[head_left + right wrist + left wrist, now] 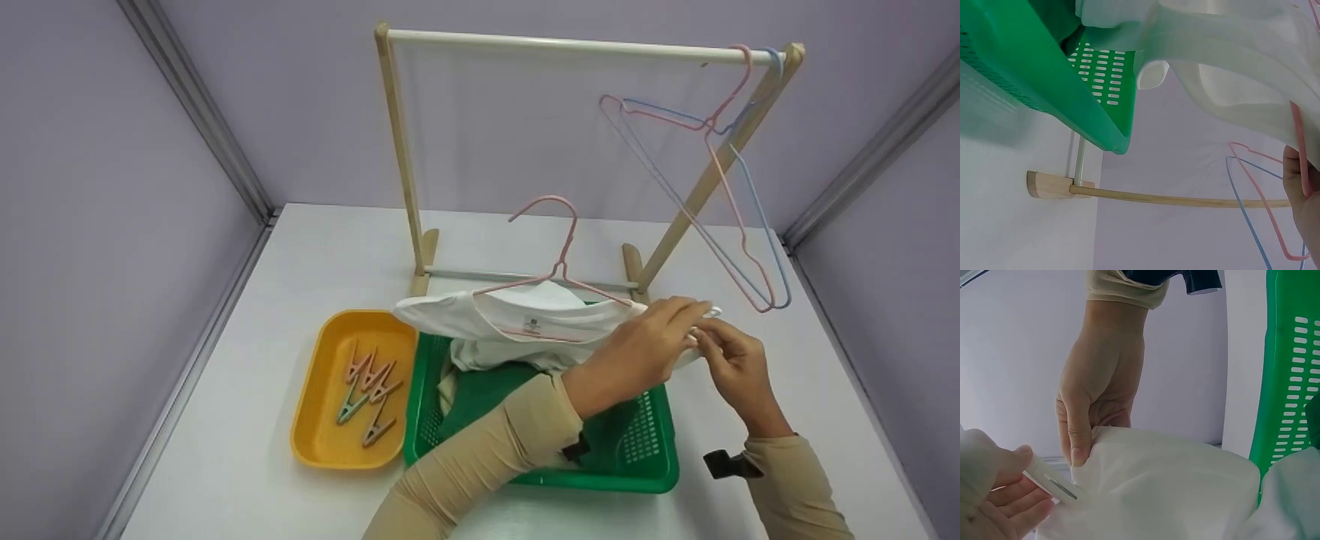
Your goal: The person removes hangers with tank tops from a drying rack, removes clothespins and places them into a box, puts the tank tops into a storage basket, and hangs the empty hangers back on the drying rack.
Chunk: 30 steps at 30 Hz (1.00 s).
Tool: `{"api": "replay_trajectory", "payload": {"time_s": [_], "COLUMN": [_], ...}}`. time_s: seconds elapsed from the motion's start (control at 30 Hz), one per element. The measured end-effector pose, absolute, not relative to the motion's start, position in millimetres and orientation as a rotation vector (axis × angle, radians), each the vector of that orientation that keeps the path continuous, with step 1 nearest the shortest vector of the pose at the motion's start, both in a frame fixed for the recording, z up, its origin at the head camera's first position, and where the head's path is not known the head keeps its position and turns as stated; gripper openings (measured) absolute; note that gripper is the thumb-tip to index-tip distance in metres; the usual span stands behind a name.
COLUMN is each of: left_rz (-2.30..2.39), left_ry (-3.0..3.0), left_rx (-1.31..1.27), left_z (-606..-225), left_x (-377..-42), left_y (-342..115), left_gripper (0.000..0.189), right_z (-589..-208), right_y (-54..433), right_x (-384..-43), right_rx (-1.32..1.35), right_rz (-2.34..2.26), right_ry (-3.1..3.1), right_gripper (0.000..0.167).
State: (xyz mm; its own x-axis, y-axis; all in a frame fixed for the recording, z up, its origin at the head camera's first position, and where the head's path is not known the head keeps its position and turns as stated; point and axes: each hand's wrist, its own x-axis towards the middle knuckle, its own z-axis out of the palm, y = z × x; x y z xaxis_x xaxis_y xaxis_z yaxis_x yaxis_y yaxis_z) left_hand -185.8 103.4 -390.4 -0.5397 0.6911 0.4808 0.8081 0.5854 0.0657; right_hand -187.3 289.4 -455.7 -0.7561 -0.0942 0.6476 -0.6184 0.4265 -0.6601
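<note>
A white shirt hangs on a pink hanger, whose hook points up. Its wide neckline shows the hanger's bar and a printed label inside. My left hand grips the shirt by its right shoulder, its fingers pinching a folded white edge in the left wrist view. Close beside it, my right hand pinches cloth at that same end; thumb and fingers show on the fabric in the left wrist view. From the right wrist, a pink hanger bar crosses in front of a hand at the right edge.
Beneath the shirt stands a green basket with more clothes. A yellow tray with several clothespins sits left of it. Behind rises a wooden rack with a white rod; a pink hanger and a blue hanger hang at its right end.
</note>
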Motion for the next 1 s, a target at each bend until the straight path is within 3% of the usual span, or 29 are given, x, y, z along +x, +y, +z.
{"api": "replay_trajectory", "payload": {"time_s": [0.43, 0.83, 1.0], "left_rz": [-0.523, -0.654, -0.762], "left_ry": [-2.392, -2.334, -2.272], "left_rx": [-1.255, -1.259, -1.262], "left_z": [-390.8, -391.5, -392.7], "left_x": [-187.9, -188.8, -188.6], "left_y": [103.2, 101.7, 100.8], "left_gripper": [0.032, 0.026, 0.024], "right_z": [-454.7, -454.5, -454.3], "right_y": [288.5, 288.6, 288.7], "right_x": [-186.5, -186.9, -186.1], "right_rx": [0.624, 0.667, 0.647], "right_rz": [1.338, 1.464, 1.449], "right_ry": [-2.151, -2.094, -2.104], "right_gripper": [0.009, 0.041, 0.038]}}
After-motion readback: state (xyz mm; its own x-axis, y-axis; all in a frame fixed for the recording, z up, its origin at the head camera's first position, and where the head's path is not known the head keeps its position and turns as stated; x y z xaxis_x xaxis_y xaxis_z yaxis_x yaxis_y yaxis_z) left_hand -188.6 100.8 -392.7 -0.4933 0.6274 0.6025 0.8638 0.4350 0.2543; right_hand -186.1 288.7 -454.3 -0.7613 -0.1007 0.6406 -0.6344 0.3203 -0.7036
